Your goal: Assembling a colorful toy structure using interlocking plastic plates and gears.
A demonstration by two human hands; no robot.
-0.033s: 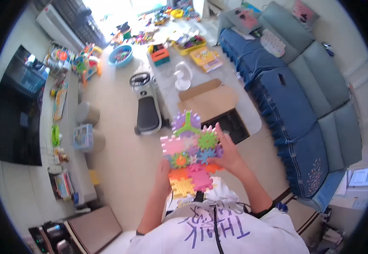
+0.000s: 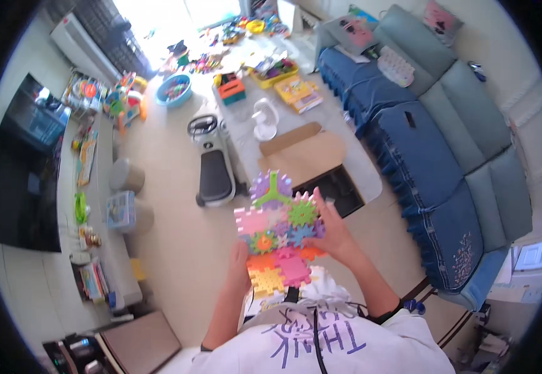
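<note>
A gear building-block toy (image 2: 271,224) of interlocking plastic plates and toothed wheels is held between both hands, in front of my body. My left hand (image 2: 238,269) grips its left edge, beside the yellow plate (image 2: 266,279). On the right edge, my right hand (image 2: 338,235) is closed round the toy near a blue gear (image 2: 301,235), its index finger pointing up past a green gear (image 2: 302,213). A purple gear with a green three-armed piece (image 2: 272,189) stands out at the top. Pink plates (image 2: 292,269) show lower down. Some fingertips are hidden behind the toy.
Beyond the toy, an opened cardboard box (image 2: 305,153) and a small white fan (image 2: 264,119) stand on the low table (image 2: 361,165). A ride-on toy car (image 2: 216,171) is left of it. The blue sofa (image 2: 426,156) lines the right; scattered toys (image 2: 205,63) lie far off.
The whole view has shifted slightly, so the room sits a little lower and further left. Both hands keep their hold on the gear toy.
</note>
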